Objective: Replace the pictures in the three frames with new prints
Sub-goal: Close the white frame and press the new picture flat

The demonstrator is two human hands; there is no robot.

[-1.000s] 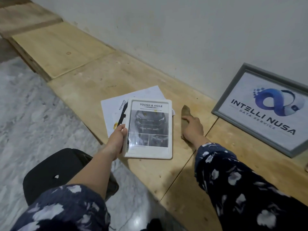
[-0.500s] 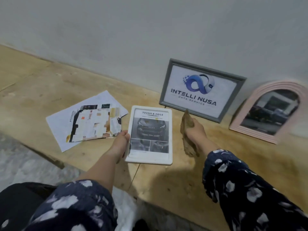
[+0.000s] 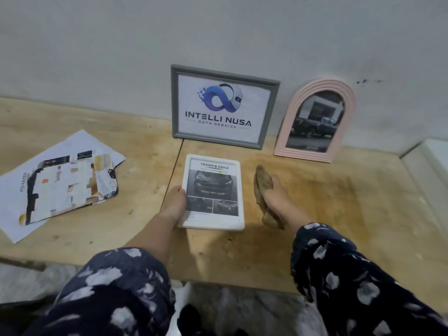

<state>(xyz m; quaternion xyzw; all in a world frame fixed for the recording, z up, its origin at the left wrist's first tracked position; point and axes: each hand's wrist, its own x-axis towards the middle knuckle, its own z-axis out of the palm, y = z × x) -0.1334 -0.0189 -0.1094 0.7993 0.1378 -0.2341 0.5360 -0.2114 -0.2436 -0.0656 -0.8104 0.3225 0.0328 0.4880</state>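
White frame [image 3: 213, 191] with the car print lies flat at centre of the wooden tabletop [image 3: 339, 202]; your left hand [image 3: 175, 206] grips its left edge. Your right hand [image 3: 275, 197] clutches a brown cloth [image 3: 260, 183] just right of it. Grey frame [image 3: 224, 106] and pink arched frame [image 3: 316, 121] lean on the wall above.

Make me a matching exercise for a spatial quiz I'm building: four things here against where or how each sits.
Things:
1. grey frame
2. pink arched frame
3. white frame
4. brown cloth

States:
A. lying flat, held at its left edge by the left hand
B. gripped by the right hand
C. leaning on the wall, rightmost
D. leaning on the wall, showing a logo

Pairs: 1-D, 2-C, 3-A, 4-B
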